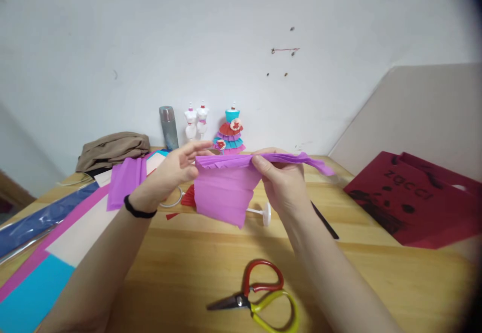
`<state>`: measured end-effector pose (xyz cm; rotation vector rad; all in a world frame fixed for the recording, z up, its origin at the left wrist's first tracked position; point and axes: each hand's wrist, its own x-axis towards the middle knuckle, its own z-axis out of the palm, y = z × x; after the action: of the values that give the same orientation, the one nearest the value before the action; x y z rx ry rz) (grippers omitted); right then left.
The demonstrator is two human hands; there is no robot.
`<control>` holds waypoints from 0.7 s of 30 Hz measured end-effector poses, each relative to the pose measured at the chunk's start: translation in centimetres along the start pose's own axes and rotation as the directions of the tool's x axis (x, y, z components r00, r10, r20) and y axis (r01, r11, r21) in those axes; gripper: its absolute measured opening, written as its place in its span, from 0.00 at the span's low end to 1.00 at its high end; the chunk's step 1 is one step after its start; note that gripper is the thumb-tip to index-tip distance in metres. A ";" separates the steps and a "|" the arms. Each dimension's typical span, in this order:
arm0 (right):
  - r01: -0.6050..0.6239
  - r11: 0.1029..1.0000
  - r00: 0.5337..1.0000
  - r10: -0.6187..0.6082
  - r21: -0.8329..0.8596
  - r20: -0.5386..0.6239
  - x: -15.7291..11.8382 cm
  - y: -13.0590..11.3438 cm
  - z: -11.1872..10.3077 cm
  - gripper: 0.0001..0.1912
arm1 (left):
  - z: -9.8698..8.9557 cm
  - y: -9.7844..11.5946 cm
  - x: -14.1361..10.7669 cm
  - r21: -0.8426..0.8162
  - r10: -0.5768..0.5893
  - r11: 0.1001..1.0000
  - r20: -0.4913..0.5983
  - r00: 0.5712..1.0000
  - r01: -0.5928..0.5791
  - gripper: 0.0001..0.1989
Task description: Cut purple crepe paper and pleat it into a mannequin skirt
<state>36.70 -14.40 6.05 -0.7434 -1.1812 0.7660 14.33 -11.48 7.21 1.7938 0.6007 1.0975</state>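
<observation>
Purple crepe paper (225, 192) hangs in front of me above the table, its upper edge gathered into folds. My right hand (282, 177) pinches that folded edge between thumb and fingers, and a pleated tail sticks out to the right. Beside the paper's left end is my left hand (181, 164), fingers stretched and apart; whether a fingertip touches the paper behind is hidden. Partly covered by the sheet, a white stand (265, 214) lies on its side, with red pleated paper (189, 196) at its left. Scissors (241, 300) with red and yellow handles lie nearer me.
Coloured paper sheets (81, 230) and folded purple paper (122, 185) cover the table's left side. Along the wall stand a grey bottle (169, 129), two white mannequins (191, 122) and one in a ruffled dress (229, 132). A red bag (414, 202) lies right; brown cloth (113, 149) left.
</observation>
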 end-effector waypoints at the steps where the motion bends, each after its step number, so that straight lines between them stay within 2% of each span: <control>1: -0.016 1.000 1.000 0.016 0.024 -0.016 -0.1 0.1 0.2 0.09 | 0.6 -0.5 0.2 -0.033 -0.006 0.999 0.020 1.000 0.007 0.37; 4: -0.033 0.997 0.998 0.036 0.064 -0.059 -0.1 0.2 0.4 0.09 | 1.5 -1.5 0.6 -0.113 0.002 0.994 -0.040 0.999 -0.006 0.34; 7: -0.003 0.999 0.997 0.007 0.051 -0.074 0.0 0.4 0.2 0.08 | 0.6 -2.2 0.7 -0.136 -0.002 0.991 -0.089 0.996 -0.010 0.27; 9: 0.002 0.998 0.998 0.002 0.059 -0.059 0.2 0.5 0.0 0.07 | -0.5 -2.5 0.6 -0.161 -0.036 0.987 -0.054 0.998 0.027 0.22; 12: -0.023 0.996 0.999 0.026 0.088 -0.032 0.2 0.6 0.0 0.08 | -1.2 -2.6 0.4 -0.190 -0.093 0.977 0.016 0.996 0.094 0.24; 16: -0.029 0.997 1.000 0.029 0.068 -0.004 0.1 0.6 0.1 0.07 | 0.1 -1.8 0.4 -0.109 -0.057 0.992 -0.002 0.998 0.057 0.28; 21: -0.071 0.997 0.997 0.071 -0.025 0.003 -0.3 0.7 0.1 0.10 | 1.5 -0.4 0.2 -0.066 -0.101 0.993 -0.009 0.995 0.100 0.21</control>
<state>36.47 -14.31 5.36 -0.8085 -1.1745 0.8129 15.80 -11.81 6.63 1.6834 0.6474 1.0486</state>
